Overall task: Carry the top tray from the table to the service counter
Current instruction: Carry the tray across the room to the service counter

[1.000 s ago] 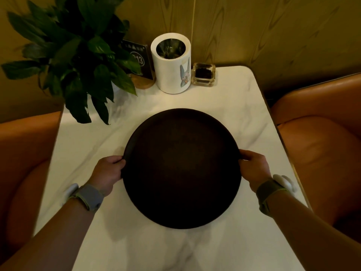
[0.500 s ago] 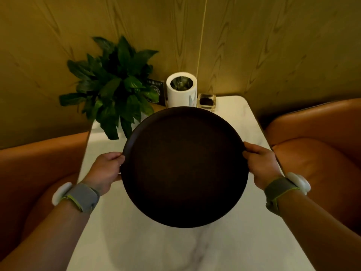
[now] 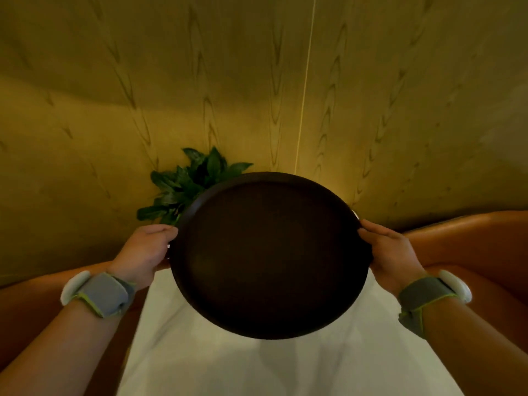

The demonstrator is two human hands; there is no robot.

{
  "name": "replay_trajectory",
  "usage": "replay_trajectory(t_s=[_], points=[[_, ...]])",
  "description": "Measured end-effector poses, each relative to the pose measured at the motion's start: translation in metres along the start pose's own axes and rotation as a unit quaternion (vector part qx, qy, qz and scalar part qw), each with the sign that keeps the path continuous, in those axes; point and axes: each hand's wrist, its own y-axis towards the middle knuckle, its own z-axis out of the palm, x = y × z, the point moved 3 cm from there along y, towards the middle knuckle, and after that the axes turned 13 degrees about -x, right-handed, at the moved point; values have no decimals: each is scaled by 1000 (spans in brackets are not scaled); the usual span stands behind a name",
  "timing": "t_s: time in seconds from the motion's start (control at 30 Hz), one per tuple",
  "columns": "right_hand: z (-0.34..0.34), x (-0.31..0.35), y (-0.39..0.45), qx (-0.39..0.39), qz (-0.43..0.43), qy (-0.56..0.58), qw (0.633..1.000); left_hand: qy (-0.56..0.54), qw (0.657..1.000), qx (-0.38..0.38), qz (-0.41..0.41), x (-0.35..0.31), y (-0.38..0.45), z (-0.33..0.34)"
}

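Observation:
A round dark brown tray [image 3: 268, 252] hangs in the air above the white marble table [image 3: 285, 367], held level in front of me. My left hand [image 3: 145, 252] grips its left rim and my right hand [image 3: 391, 252] grips its right rim. Both wrists wear grey bands with white sensors. The tray is empty on top. It hides the far part of the table and whatever stands there. No other tray is visible on the table below it.
A green leafy plant [image 3: 188, 184] peeks out behind the tray's upper left edge. Orange upholstered seats flank the table, one on the left [image 3: 34, 315] and one on the right [image 3: 471, 244]. A wood-grain wall [image 3: 257, 81] fills the upper half of the view.
The tray has risen off the table and stands higher and closer to me. The view has tilted up toward the wall, and the white canister and small dish are now hidden.

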Motion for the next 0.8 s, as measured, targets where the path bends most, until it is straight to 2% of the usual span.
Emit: replay_trajectory(t_s=[0.33, 0.67, 0.8], points=[[8, 79, -36, 20, -46, 25, 998, -32, 998, 0, 47, -78, -38, -30], [22, 159, -75, 35, -115, 38, 992, -51, 998, -19, 31, -141, -66, -49], [22, 171, -79, 40, -130, 35, 990, -48, 996, -31, 73, -152, -70, -50]])
